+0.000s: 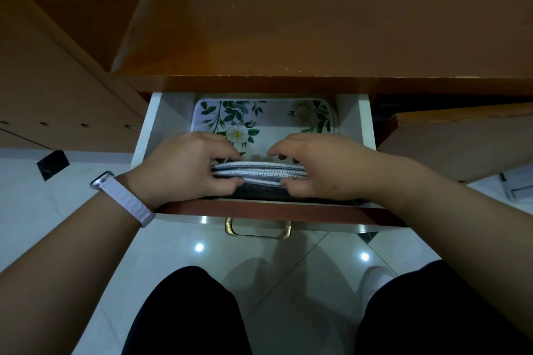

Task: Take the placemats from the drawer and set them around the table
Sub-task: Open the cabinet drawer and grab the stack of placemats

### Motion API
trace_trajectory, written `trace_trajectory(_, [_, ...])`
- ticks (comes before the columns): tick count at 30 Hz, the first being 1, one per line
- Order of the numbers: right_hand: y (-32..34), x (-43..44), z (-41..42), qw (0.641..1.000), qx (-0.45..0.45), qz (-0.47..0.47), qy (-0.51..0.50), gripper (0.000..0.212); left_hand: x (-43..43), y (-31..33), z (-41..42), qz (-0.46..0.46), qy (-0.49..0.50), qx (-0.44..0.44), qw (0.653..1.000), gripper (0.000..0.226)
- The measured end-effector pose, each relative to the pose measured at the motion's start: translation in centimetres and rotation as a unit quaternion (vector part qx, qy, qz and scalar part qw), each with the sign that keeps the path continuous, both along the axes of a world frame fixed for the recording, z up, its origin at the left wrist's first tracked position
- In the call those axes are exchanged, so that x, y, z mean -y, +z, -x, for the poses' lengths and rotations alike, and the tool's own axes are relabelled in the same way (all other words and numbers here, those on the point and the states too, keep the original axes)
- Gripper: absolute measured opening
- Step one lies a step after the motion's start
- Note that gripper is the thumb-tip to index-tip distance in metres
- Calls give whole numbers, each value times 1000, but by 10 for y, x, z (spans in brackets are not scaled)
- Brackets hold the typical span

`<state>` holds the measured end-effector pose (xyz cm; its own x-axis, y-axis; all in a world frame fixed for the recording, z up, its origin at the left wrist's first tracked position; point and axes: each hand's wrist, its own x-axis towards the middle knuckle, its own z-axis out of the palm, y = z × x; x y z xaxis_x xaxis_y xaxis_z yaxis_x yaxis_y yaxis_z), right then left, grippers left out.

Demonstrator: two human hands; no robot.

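An open white drawer [145, 130] with a red-brown front and a brass handle [257, 228] sticks out under a brown wooden table top [317, 17]. Inside lies a stack of pale placemats [268, 121] printed with white flowers and green leaves. Their stitched near edges are lifted and curled up. My left hand [184, 167] pinches the left part of those edges, thumb underneath, fingers on top. My right hand [323, 167] pinches the right part the same way. A dark grey underside shows beneath the lifted edges.
A cabinet side panel with a row of holes [63, 125] stands to the left. A brown wooden door or panel [461, 141] juts out at the right. Below is glossy white tile floor [274, 268], with my dark trouser legs and a white shoe [375, 279].
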<state>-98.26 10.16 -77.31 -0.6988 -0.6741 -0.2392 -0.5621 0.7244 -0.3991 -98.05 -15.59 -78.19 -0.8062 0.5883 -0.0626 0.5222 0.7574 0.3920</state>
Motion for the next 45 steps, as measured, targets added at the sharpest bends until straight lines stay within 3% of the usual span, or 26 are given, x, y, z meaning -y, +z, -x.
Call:
trace_trajectory(3, [1, -1, -1, 1000, 5, 0, 4, 56, -1, 2, -4, 7, 28, -46, 999, 27])
trace_trajectory(6, [0, -2, -4, 997, -26, -74, 5, 52, 0, 3, -7, 16, 51, -80, 995, 32])
trace_trajectory(10, [-1, -3, -8, 994, -58, -94, 3, 29, 8, 7, -2, 14, 35, 25, 999, 40])
trace_trajectory(15, [6, -17, -5, 993, -97, -40, -53, 32, 29, 12, -4, 27, 67, 37, 997, 26])
trace_trajectory(22, [7, -33, -5, 992, -77, -4, -103, 31, 41, 13, -16, -106, 161, 16, 981, 32])
trace_trajectory(25, [19, -34, -4, 986, -54, 75, -141, 21, 40, 20, -20, -119, 161, -28, 979, 36])
trace_trajectory(27, [33, -36, -4, 976, -71, 129, -159, 19, 35, 37, -23, -129, 166, -62, 976, 26])
trace_trajectory(29, [55, -36, -5, 967, -110, 160, -166, 18, 28, 63, -24, -140, 178, -93, 970, 15])
trace_trajectory(37, [227, -47, -20, 965, -187, 129, -132, 25, 10, 234, -49, -64, 177, -152, 970, 30])
trace_trajectory(42, [356, -55, -47, 964, -186, 126, -145, 24, 3, 361, -78, -88, 177, -142, 970, 40])
trace_trajectory(45, [430, -54, -66, 956, -209, 137, -152, 26, 4, 436, -95, -107, 169, -166, 966, 33])
